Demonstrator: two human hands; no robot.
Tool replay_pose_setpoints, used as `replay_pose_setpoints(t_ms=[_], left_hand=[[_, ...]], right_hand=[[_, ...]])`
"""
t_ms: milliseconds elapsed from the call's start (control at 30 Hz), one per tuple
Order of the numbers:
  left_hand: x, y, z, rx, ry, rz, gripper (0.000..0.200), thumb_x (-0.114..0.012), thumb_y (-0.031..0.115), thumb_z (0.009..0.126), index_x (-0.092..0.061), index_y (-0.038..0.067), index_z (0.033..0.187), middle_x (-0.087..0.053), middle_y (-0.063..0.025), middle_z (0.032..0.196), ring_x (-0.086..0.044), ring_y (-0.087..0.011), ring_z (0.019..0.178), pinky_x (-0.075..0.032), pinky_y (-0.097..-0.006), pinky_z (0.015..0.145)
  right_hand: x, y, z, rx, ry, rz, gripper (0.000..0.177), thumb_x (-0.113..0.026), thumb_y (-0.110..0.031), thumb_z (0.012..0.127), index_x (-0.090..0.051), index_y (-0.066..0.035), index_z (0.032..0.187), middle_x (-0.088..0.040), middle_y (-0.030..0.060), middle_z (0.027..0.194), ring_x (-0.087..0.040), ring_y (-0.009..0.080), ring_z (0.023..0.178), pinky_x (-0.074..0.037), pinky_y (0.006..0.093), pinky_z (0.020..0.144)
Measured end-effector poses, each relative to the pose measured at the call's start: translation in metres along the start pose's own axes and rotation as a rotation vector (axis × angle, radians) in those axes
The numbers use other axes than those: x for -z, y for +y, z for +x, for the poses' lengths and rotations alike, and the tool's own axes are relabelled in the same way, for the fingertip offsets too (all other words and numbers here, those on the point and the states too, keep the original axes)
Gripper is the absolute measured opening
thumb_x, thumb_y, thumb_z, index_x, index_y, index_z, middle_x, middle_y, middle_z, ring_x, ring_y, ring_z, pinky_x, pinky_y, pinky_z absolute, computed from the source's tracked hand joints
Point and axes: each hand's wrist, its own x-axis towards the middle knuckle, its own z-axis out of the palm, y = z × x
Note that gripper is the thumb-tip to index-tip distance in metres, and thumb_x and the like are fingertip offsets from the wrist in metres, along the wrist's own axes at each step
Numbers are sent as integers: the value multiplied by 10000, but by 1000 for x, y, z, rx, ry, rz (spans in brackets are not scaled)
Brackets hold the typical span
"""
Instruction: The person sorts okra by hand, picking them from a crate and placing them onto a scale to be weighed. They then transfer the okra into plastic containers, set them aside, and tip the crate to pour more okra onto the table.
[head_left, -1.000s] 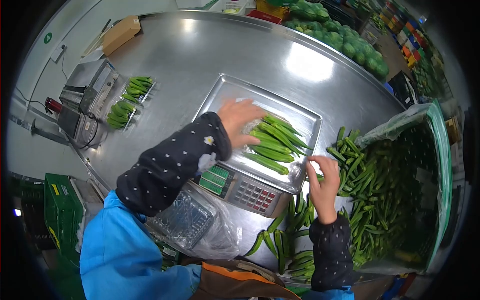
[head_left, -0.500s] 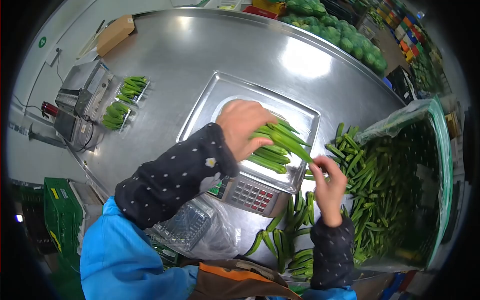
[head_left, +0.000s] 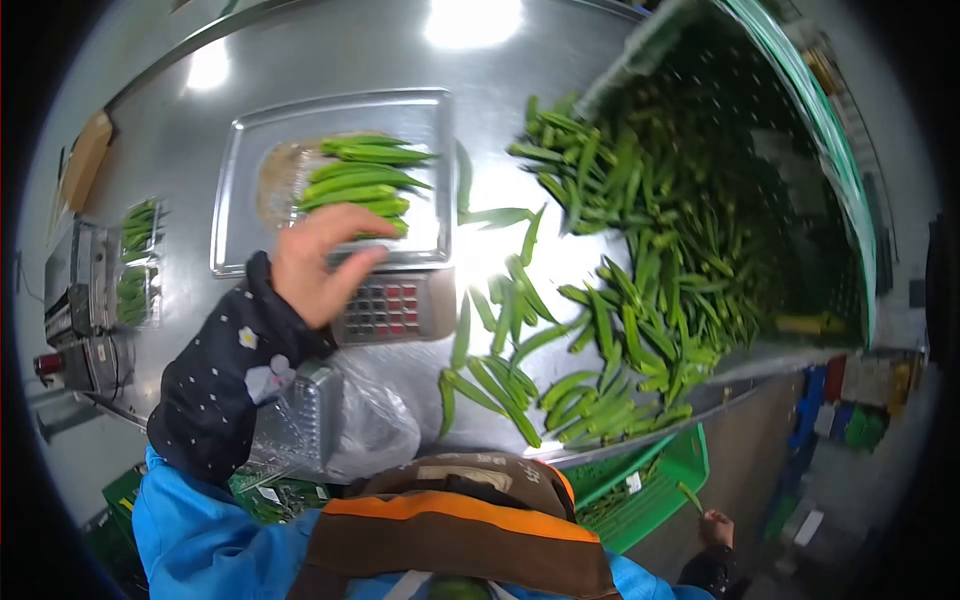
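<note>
My left hand is over the near edge of the metal weighing tray, its thumb and fingers apart. Just beyond its fingertips, several green okra pods lie side by side on a clear plastic pack in the tray. The scale's keypad shows below this hand. Off past the table's front edge at the lower right, my right hand pinches a single okra pod, beside a green crate.
A large heap of loose okra spills from a lined, tipped green crate on the right. Clear plastic containers and a plastic bag sit near the front. Filled okra packs stand at left by a machine.
My right hand has gone from the tray down to the lower right with one okra pod. My left hand has let go of the pods on the scale. The view has turned right.
</note>
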Motion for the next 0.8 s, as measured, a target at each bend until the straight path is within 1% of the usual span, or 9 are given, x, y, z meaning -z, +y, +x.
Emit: replay_pose_setpoints(t_ms=[33, 100, 133, 233, 367, 433, 567, 733, 800], left_hand=[[-16, 13, -1, 14, -109, -95, 194, -630, 9, 752, -633, 4, 946, -633, -135, 925, -610, -249, 884, -464, -321, 797], [-61, 30, -8, -64, -313, -66, 192, -638, 38, 745, -631, 28, 937, -632, -121, 903, -610, -275, 839, -482, -338, 762], [-85, 36, -13, -164, -364, -67, 186, -632, 57, 752, -621, 43, 937, -629, -112, 888, -602, -289, 848, -481, -365, 772], [-156, 45, -31, -112, -610, -27, 166, -613, 103, 787, -624, 51, 944, -629, -127, 912, -585, -303, 911, -471, -385, 809], [-224, 51, -52, -10, -564, 60, 153, -615, 134, 802, -630, 59, 935, -631, -118, 907, -588, -290, 907, -465, -381, 821], [-246, 60, -56, 155, -543, 129, 196, -634, 211, 803, -631, 58, 926, -625, -113, 888, -580, -287, 893, -465, -378, 803], [-266, 81, -53, 33, -566, 316, 288, -642, 302, 787, -610, 35, 890, -578, -122, 845, -547, -282, 862, -459, -363, 777], [-285, 77, -52, -28, -638, 411, 238, -642, 233, 755, -607, 37, 885, -585, -114, 818, -552, -278, 848, -459, -369, 780], [-279, 83, -58, 145, -625, 229, 221, -641, 221, 745, -610, 51, 882, -608, -93, 765, -568, -271, 860, -465, -369, 772]], right_hand=[[-3, 15, 9, 214, 91, -232, 79, -602, -53, 824, -607, -2, 884, -599, 36, 728, -547, 106, 615, -427, 237, 527], [-50, -30, 0, 529, 318, 24, 133, -626, -101, 833, -611, 0, 918, -603, 20, 779, -542, 86, 645, -412, 227, 508], [-83, -96, -37, 404, 207, 360, 175, -638, -116, 832, -617, -8, 968, -596, 0, 791, -531, 69, 660, -412, 218, 530], [-163, -227, -101, 559, -106, 430, 145, -604, -63, 853, -614, -2, 984, -604, 6, 858, -547, 73, 760, -438, 200, 661], [-235, -319, -148, 1109, -284, 149, 174, -645, -7, 766, -631, -11, 939, -617, 105, 910, -586, 189, 721, -457, 243, 650], [-259, -332, -148, 1122, -272, 152, 149, -627, 23, 762, -627, -9, 907, -607, 98, 853, -571, 186, 649, -447, 274, 590], [-281, -334, -141, 1077, -235, 193, 189, -637, 11, 754, -625, -23, 939, -603, 102, 833, -552, 184, 594, -440, 282, 562], [-295, -331, -151, 1016, -219, 154, 263, -657, -21, 743, -633, -58, 1002, -608, 118, 823, -567, 230, 611, -454, 307, 580], [-292, -321, -156, 1062, -265, 154, 239, -659, -29, 743, -642, -52, 981, -612, 127, 822, -578, 241, 639, -457, 312, 594]])
